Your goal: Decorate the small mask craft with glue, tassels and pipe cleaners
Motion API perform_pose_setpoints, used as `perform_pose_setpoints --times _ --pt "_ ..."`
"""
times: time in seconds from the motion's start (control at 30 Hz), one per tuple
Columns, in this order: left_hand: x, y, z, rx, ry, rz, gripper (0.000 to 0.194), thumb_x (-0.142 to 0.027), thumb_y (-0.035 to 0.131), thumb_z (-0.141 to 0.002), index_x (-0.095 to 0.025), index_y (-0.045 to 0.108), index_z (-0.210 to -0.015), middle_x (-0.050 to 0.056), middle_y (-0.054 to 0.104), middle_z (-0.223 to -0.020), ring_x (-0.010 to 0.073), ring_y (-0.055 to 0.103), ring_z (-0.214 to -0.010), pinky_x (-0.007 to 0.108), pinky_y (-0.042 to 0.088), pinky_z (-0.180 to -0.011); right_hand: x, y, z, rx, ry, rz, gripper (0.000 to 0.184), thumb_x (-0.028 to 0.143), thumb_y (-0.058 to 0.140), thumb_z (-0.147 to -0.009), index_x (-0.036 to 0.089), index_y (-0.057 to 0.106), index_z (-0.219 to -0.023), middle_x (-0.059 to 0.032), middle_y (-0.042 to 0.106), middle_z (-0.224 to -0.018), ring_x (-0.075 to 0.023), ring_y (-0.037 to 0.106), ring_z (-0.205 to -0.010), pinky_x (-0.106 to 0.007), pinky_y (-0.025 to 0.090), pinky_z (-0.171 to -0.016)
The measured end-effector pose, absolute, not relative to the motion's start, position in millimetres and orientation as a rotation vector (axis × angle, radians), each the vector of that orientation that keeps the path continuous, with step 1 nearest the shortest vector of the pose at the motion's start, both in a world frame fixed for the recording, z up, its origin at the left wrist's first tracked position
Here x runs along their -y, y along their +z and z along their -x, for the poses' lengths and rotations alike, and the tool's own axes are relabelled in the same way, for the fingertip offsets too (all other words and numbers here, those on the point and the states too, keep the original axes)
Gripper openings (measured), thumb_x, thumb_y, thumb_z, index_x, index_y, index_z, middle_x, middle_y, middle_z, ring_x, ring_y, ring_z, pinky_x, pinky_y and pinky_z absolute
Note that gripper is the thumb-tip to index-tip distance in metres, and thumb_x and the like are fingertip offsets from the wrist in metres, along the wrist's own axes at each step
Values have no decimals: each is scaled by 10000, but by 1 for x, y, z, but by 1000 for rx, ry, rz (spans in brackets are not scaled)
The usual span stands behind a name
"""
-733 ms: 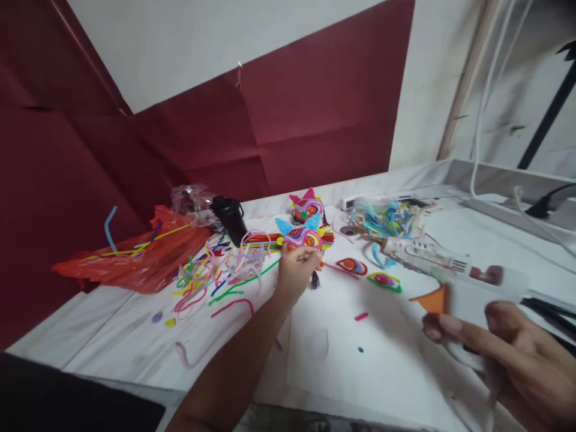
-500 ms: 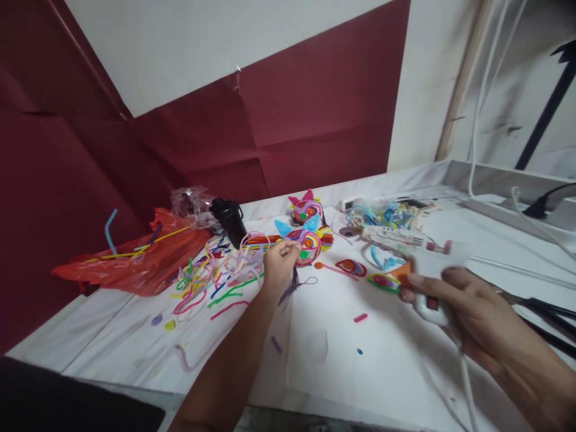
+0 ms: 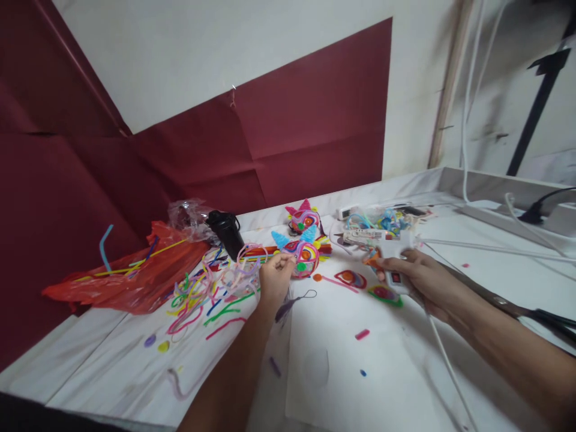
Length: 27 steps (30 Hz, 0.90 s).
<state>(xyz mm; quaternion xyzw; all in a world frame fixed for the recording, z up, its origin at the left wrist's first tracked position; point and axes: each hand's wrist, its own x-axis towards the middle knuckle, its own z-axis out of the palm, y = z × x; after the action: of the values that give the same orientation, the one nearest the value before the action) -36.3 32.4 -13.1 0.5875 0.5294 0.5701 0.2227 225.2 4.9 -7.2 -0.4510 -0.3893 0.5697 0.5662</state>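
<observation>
My right hand (image 3: 416, 276) grips a white glue gun (image 3: 396, 258) with an orange trigger. Its nozzle points left over the table. My left hand (image 3: 276, 273) is closed in a pinch at the left side of a colourful pipe-cleaner animal face (image 3: 306, 264) with blue ears; whatever sits between the fingertips is too small to tell. Just below that hand lies a dark purple tassel (image 3: 284, 309) with a loop. Two eye-shaped pipe-cleaner pieces, one red-edged (image 3: 350, 279) and one green-edged (image 3: 386, 294), lie between the hands.
Behind stands a similar face with pink ears (image 3: 304, 219). To the left are loose pipe cleaners (image 3: 229, 279), a black bottle (image 3: 226, 233) and a red plastic bag (image 3: 148, 270). Black-handled scissors (image 3: 531, 313) lie beneath my right forearm. The gun's white cord (image 3: 445, 354) trails frontward.
My right hand has carried the glue gun left and away from me, nearer the animal face. The left hand keeps its pinch beside the face. The view has shifted slightly.
</observation>
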Motion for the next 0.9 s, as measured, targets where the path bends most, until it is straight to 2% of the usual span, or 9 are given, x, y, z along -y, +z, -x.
perform_pose_setpoints --times 0.2,0.53,0.63,0.73,0.9 --pt "-32 -12 36 -1558 1599 -1703 141 -298 620 -726 -179 697 -725 -5 676 -632 138 620 -615 234 466 -618 -18 -7 -222 898 1366 1075 310 181 784 -606 203 475 -619 -64 640 -544 -124 532 -435 -158 382 -341" --pt "-31 -13 34 -1624 1628 -1919 128 -267 595 -770 -187 685 -730 17 682 -720 168 637 -717 286 496 -708 -23 -16 -223 896 1435 1019 252 206 748 -652 203 496 -657 -70 642 -541 -140 547 -432 -181 423 -360" --pt "-31 -15 34 -1604 1651 -2049 114 -246 598 -781 -194 677 -716 54 699 -912 206 636 -920 348 483 -873 -22 -14 -221 879 1445 1051 229 187 753 -658 188 525 -664 -70 641 -534 -135 543 -403 -178 412 -338" --pt "-31 -19 34 -1596 1587 -2383 122 -212 573 -835 -203 676 -770 75 688 -1143 249 584 -1132 441 404 -1024 -21 -13 -219 879 1460 1058 216 180 764 -658 179 548 -666 -64 638 -526 -138 543 -385 -184 417 -327" --pt "-30 -24 35 -1609 1237 -2852 155 -194 521 -904 -207 665 -848 89 604 -1350 288 481 -1299 516 372 -1049 -26 -16 -213 886 1471 1040 222 173 788 -637 173 572 -685 -54 642 -533 -150 570 -412 -184 433 -339"
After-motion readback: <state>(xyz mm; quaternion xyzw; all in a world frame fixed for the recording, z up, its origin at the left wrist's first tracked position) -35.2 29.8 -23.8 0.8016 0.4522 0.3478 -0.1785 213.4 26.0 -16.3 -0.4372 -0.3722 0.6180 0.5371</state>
